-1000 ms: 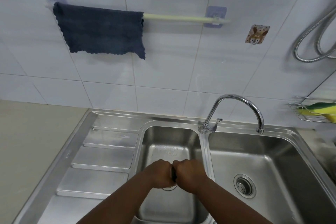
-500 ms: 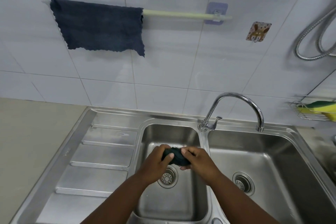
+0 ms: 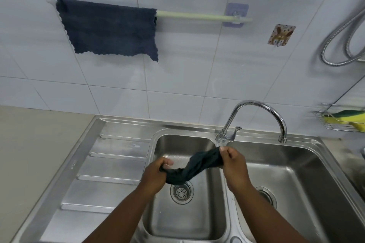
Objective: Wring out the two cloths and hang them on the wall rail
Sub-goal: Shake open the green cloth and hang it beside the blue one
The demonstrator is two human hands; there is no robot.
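both hands are over the small middle basin of the steel sink (image 3: 126, 165), holding a dark green cloth (image 3: 194, 165) stretched between them. the left hand (image 3: 156, 172) has its fingers curled shut around the cloth's lower left end, thumb on top, and a twisted bunch of fabric hangs just below it, above the round drain strainer (image 3: 181, 192). the right hand (image 3: 232, 161) sits higher and further right, near the divider between the basins, with thumb and fingers pinching the cloth's upper end. the cloth sags in a loose rope from right hand down to left, partly opened out near the right. on the far tiled wall a dark blue cloth (image 3: 108, 28) hangs draped over the left part of the pale green rail (image 3: 197, 16), spread flat with its wavy lower edge free; the rail's right part is bare up to its purple bracket (image 3: 236, 13). a chrome tap (image 3: 254, 120) arches behind the divider, its spout over the large right basin. further right on the wall are a small patterned hook (image 3: 281, 34), a looped metal hose (image 3: 339, 43), and a wire rack holding a yellow and green sponge (image 3: 347, 117). a beige counter (image 3: 35, 144) lies left of the sink.
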